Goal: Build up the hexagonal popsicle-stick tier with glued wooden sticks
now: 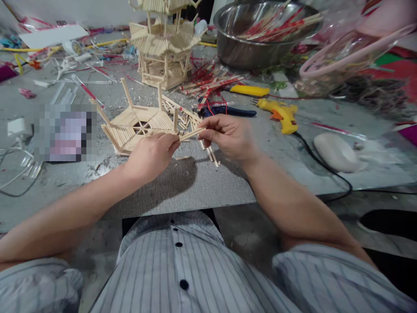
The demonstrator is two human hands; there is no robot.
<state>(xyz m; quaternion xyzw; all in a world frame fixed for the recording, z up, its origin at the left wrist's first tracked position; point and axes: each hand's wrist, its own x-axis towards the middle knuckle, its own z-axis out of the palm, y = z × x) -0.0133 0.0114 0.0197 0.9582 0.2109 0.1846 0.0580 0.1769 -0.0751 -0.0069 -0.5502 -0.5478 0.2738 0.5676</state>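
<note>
A thin wooden stick (192, 134) is held between both hands, just above the grey table (208, 182). My left hand (151, 156) pinches its near end and my right hand (226, 137) pinches its far end. Just behind my left hand lies a hexagonal roof section (137, 126) built of sticks, with several posts standing up from it. Loose cut sticks (187, 119) lie between the roof section and my right hand. Farther back stands a tiered stick tower (164, 48).
A yellow glue gun (282, 114) with a black cord lies right of my hands, beside blue-handled pliers (228, 111) and a yellow knife (249, 90). A steel bowl (257, 34) with red-wrapped chopsticks and a pink basket (345, 56) stand at the back right. A white oval object (337, 152) lies near the table's edge.
</note>
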